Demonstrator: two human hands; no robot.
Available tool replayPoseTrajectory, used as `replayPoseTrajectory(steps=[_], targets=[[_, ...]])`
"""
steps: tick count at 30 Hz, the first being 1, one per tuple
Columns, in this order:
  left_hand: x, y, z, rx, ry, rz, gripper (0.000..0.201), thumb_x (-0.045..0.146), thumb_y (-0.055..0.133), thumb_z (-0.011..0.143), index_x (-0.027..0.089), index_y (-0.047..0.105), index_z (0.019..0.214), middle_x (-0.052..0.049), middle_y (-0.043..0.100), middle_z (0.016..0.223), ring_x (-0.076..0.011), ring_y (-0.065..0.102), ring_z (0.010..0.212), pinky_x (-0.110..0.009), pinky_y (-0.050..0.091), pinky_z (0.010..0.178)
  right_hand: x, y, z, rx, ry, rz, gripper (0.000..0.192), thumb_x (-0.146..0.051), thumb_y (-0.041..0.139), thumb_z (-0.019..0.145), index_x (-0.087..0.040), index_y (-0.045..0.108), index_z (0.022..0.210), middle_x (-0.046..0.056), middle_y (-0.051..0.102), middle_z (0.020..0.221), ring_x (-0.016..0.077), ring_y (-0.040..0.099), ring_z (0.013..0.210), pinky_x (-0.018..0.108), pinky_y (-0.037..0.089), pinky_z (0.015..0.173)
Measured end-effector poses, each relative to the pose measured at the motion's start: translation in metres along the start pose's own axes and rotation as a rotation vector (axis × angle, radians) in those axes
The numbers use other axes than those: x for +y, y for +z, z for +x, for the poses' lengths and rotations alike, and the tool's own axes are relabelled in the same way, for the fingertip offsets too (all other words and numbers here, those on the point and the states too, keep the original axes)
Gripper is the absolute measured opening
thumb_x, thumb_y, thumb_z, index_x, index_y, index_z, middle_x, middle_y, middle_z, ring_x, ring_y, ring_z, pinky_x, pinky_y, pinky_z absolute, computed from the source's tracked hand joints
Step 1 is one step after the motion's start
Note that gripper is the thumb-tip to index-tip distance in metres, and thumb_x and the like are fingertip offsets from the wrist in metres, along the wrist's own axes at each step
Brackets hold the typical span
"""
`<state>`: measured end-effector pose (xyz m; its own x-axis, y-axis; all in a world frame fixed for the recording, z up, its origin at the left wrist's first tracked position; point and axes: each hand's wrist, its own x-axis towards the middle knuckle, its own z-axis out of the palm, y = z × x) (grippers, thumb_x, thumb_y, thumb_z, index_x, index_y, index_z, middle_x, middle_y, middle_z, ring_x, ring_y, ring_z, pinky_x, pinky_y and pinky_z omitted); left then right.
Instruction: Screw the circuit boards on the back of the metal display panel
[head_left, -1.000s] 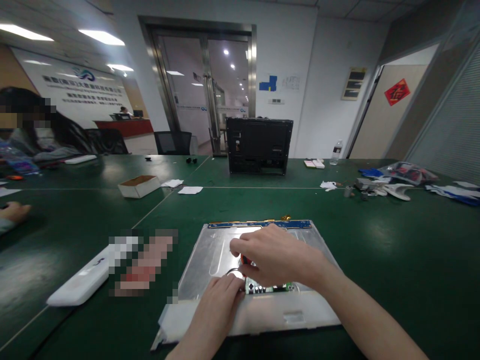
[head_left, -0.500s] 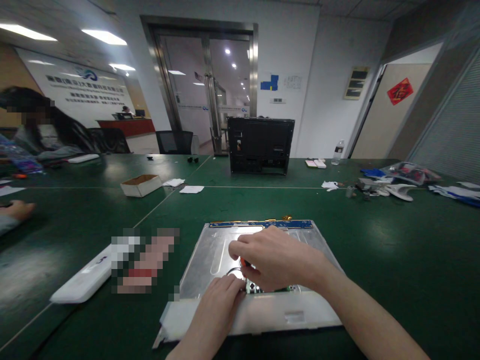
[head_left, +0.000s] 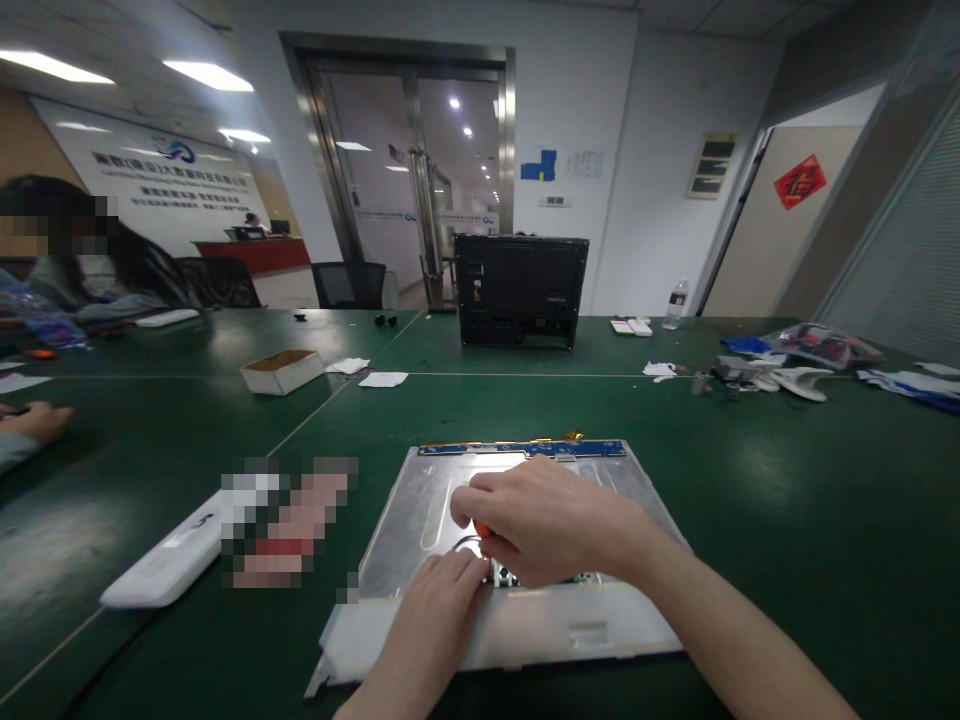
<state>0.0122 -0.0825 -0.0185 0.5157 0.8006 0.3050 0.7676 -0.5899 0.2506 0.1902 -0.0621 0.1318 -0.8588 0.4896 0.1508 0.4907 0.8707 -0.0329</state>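
A flat silver display panel (head_left: 397,505) lies on the table before me, with a blue circuit strip (head_left: 525,449) along its far edge and a white strip (head_left: 540,630) along its near edge. My right hand (head_left: 551,520) is closed round an orange-handled screwdriver (head_left: 482,528), held upright over a green circuit board (head_left: 506,575) on the panel. Most of the screwdriver is hidden by the fingers. My left hand (head_left: 442,595) rests at the board's left end, fingers together close to the screwdriver's lower end; what they pinch is hidden. A thin dark cable (head_left: 466,541) curves beside them.
A white power strip (head_left: 169,560) and a blurred-out pinkish item (head_left: 296,525) lie left of the panel. Farther back are an open box (head_left: 281,373), a black monitor (head_left: 521,290) and a bottle (head_left: 676,305). Another person's hand (head_left: 49,424) is at the left edge.
My right hand has turned and shifted slightly left, so more of the orange handle shows. My left hand and the panel stay in place.
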Motion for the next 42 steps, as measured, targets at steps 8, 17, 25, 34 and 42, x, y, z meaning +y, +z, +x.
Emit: replayPoseTrajectory(steps=[8, 17, 25, 34, 42], targets=[[0.0, 0.001, -0.001, 0.015, -0.008, -0.029, 0.022, 0.014, 0.044, 0.084, 0.021, 0.064, 0.089, -0.006, 0.068, 0.092, -0.0233, 0.063, 0.083, -0.035, 0.049, 0.076, -0.002, -0.002, 0.002, -0.02, 0.057, -0.072, 0.012, -0.023, 0.047, 0.086, -0.018, 0.051, 0.096, 0.004, 0.065, 0.089, 0.0152, 0.057, 0.068, 0.028, 0.023, 0.048], [-0.006, 0.014, -0.004, 0.058, -0.017, -0.041, 0.02, 0.014, 0.045, 0.084, 0.022, 0.063, 0.088, -0.006, 0.068, 0.093, -0.0231, 0.063, 0.085, -0.035, 0.048, 0.076, -0.003, -0.001, 0.002, 0.0, 0.105, -0.096, 0.013, -0.03, 0.053, 0.086, -0.018, 0.051, 0.092, 0.003, 0.068, 0.083, 0.0165, 0.06, 0.067, 0.028, 0.02, 0.047], [-0.006, 0.005, -0.004, 0.063, 0.036, -0.031, 0.022, 0.013, 0.045, 0.083, 0.022, 0.062, 0.092, -0.006, 0.068, 0.093, -0.0235, 0.064, 0.085, -0.034, 0.049, 0.073, -0.002, -0.005, 0.001, -0.027, 0.061, -0.042, 0.013, -0.022, 0.052, 0.082, -0.018, 0.051, 0.094, 0.004, 0.067, 0.091, 0.0172, 0.061, 0.073, 0.027, 0.027, 0.05], [-0.009, 0.013, -0.006, 0.059, 0.007, -0.033, 0.022, 0.014, 0.042, 0.085, 0.022, 0.062, 0.088, -0.006, 0.067, 0.094, -0.0234, 0.062, 0.084, -0.036, 0.049, 0.077, -0.002, -0.003, 0.002, -0.01, 0.105, -0.088, 0.011, -0.026, 0.049, 0.085, -0.018, 0.051, 0.093, 0.003, 0.067, 0.08, 0.0157, 0.059, 0.064, 0.027, 0.02, 0.047], [0.0, 0.001, -0.006, 0.052, -0.008, -0.094, 0.023, 0.014, 0.04, 0.088, 0.021, 0.06, 0.094, -0.008, 0.066, 0.096, -0.0241, 0.062, 0.085, -0.036, 0.048, 0.075, -0.002, -0.003, 0.001, -0.012, 0.092, -0.083, 0.012, -0.025, 0.05, 0.085, -0.018, 0.053, 0.094, 0.003, 0.068, 0.084, 0.016, 0.06, 0.066, 0.028, 0.02, 0.047]])
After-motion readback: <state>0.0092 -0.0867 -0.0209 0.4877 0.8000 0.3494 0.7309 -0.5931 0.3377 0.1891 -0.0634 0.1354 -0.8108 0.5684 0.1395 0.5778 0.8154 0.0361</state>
